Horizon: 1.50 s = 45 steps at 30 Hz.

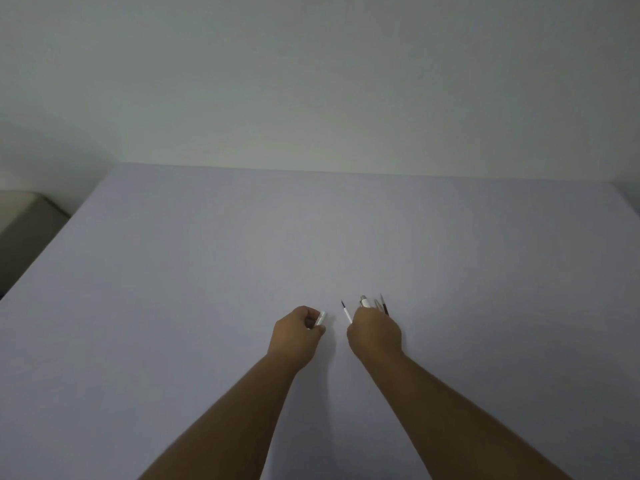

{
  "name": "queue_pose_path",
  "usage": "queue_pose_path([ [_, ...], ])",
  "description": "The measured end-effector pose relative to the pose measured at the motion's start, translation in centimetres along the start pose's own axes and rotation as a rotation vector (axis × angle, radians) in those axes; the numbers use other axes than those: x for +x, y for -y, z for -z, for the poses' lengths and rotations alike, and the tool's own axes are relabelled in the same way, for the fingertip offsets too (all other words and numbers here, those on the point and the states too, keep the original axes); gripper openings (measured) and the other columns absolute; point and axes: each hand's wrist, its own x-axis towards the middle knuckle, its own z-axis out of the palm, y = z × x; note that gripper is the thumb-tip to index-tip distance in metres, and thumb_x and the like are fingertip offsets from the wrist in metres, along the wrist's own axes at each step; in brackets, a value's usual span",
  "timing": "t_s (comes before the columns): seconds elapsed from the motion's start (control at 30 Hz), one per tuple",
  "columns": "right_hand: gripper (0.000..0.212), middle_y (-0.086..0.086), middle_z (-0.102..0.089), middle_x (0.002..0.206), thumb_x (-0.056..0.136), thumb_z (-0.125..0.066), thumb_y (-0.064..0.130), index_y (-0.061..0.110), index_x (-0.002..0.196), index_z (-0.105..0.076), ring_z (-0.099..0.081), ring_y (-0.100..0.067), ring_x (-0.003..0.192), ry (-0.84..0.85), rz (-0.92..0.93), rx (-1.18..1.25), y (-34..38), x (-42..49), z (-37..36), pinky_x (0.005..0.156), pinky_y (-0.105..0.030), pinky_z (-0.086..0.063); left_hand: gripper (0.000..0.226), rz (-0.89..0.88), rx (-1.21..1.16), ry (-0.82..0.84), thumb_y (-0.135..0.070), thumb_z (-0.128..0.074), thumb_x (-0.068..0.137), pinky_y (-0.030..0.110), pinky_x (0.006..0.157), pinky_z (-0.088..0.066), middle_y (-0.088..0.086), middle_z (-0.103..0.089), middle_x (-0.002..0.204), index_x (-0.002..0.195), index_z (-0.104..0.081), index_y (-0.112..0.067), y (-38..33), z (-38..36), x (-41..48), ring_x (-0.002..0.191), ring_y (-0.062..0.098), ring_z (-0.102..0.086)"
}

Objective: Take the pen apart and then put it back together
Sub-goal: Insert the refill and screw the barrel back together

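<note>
My left hand (298, 331) is closed around a short clear-and-white pen barrel piece (320, 319), whose end sticks out past the fingers. A thin white refill (346, 313) with a dark tip pointing away is pinched in my right hand (374, 333). Just beyond the right hand's knuckles lie other pen parts on the table: a white piece with a silver end (364, 301) and a thin dark pen-like piece (384, 304). The right hand hides their near ends.
The work surface is a wide pale lavender table (242, 271) against a plain white wall. The table's left edge runs diagonally, with a beige object (24, 216) below it at the far left.
</note>
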Motion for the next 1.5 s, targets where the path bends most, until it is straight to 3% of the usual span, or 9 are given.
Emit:
queue_pose_path([
  [0.17, 0.024, -0.009, -0.072, 0.094, 0.082, -0.053, 0.024, 0.008, 0.091, -0.069, -0.064, -0.027, 0.084, -0.059, -0.114, 0.464, 0.7, 0.2, 1.7, 0.067, -0.028, -0.046, 0.009, -0.012, -0.010, 0.015, -0.022, -0.065, 0.084, 0.011, 0.055, -0.039, -0.010, -0.060, 0.085, 0.091, -0.062, -0.026, 0.0, 0.1, -0.1, 0.070, 0.001, -0.053],
  [0.3, 0.016, 0.003, -0.062, 0.070, 0.082, -0.059, 0.024, 0.012, 0.084, -0.069, -0.056, -0.018, 0.070, -0.089, -0.174, 0.873, 0.8, 0.4, 3.3, 0.065, -0.028, -0.044, 0.010, -0.011, -0.022, 0.033, -0.021, -0.066, 0.083, 0.011, 0.052, -0.038, -0.007, -0.062, 0.086, 0.093, -0.064, -0.023, -0.5, 0.1, -0.2, 0.069, 0.004, -0.054],
  [0.6, 0.017, 0.005, -0.059, 0.062, 0.082, -0.059, 0.022, 0.021, 0.066, -0.066, -0.047, -0.012, 0.057, -0.025, -0.200, 1.059, 0.4, -0.6, 4.2, 0.055, -0.027, -0.040, 0.008, -0.042, -0.048, 0.041, -0.020, -0.066, 0.083, 0.014, 0.051, -0.038, -0.007, -0.063, 0.085, 0.088, -0.064, -0.026, -1.5, -0.1, -0.6, 0.069, 0.004, -0.054],
  [0.83, 0.015, 0.004, -0.059, 0.069, 0.079, -0.061, 0.025, 0.021, 0.064, -0.062, -0.051, -0.012, 0.064, 0.073, -0.159, 0.996, 0.2, -0.9, 4.6, 0.057, -0.026, -0.039, 0.009, -0.077, -0.063, 0.046, -0.021, -0.066, 0.083, 0.011, 0.054, -0.037, -0.012, -0.060, 0.083, 0.088, -0.061, -0.028, -2.3, -0.5, -0.8, 0.071, 0.001, -0.054],
  [0.93, 0.018, 0.006, -0.059, 0.068, 0.081, -0.062, 0.031, 0.024, 0.064, -0.060, -0.051, -0.010, 0.064, -0.005, -0.203, 1.102, -0.2, -0.4, 5.3, 0.058, -0.026, -0.040, 0.009, -0.084, -0.047, 0.054, -0.021, -0.066, 0.083, 0.012, 0.054, -0.038, -0.013, -0.060, 0.081, 0.091, -0.064, -0.025, -2.5, -0.6, -0.7, 0.070, 0.001, -0.053],
  [1.03, 0.015, 0.007, -0.059, 0.066, 0.081, -0.062, 0.024, 0.023, 0.066, -0.061, -0.052, -0.002, 0.054, -0.046, -0.179, 1.155, -0.7, -0.1, 6.2, 0.048, -0.017, -0.040, 0.009, -0.092, -0.043, 0.066, -0.021, -0.066, 0.083, 0.012, 0.053, -0.038, -0.013, -0.060, 0.082, 0.091, -0.064, -0.026, -2.7, -0.7, -0.6, 0.069, 0.000, -0.054],
  [1.27, 0.013, 0.008, -0.058, 0.062, 0.077, -0.063, 0.022, 0.021, 0.064, -0.065, -0.049, -0.006, 0.052, 0.090, -0.114, 1.009, -1.5, 0.4, 6.5, 0.041, -0.017, -0.040, 0.011, -0.110, -0.060, 0.089, -0.021, -0.064, 0.083, 0.012, 0.054, -0.039, -0.011, -0.060, 0.083, 0.092, -0.063, -0.026, -3.3, -1.2, -0.3, 0.070, 0.000, -0.053],
  [1.37, 0.012, 0.006, -0.060, 0.070, 0.080, -0.064, 0.026, 0.017, 0.072, -0.066, -0.054, -0.012, 0.065, 0.044, -0.155, 1.029, -2.6, 1.5, 6.8, 0.054, -0.024, -0.042, 0.021, -0.111, -0.080, 0.132, -0.020, -0.060, 0.085, 0.016, 0.052, -0.040, -0.010, -0.058, 0.081, 0.103, -0.060, -0.030, -3.2, -1.2, -0.2, 0.066, 0.004, -0.053],
  [1.5, 0.014, 0.004, -0.058, 0.068, 0.083, -0.054, 0.021, 0.018, 0.072, -0.061, -0.055, -0.021, 0.074, -0.064, -0.140, 0.586, -4.6, 2.9, 6.2, 0.064, -0.026, -0.041, 0.029, -0.116, -0.083, 0.159, -0.018, -0.056, 0.086, 0.018, 0.054, -0.042, -0.011, -0.055, 0.077, 0.109, -0.057, -0.035, -3.1, -1.2, 0.1, 0.064, 0.006, -0.051],
])
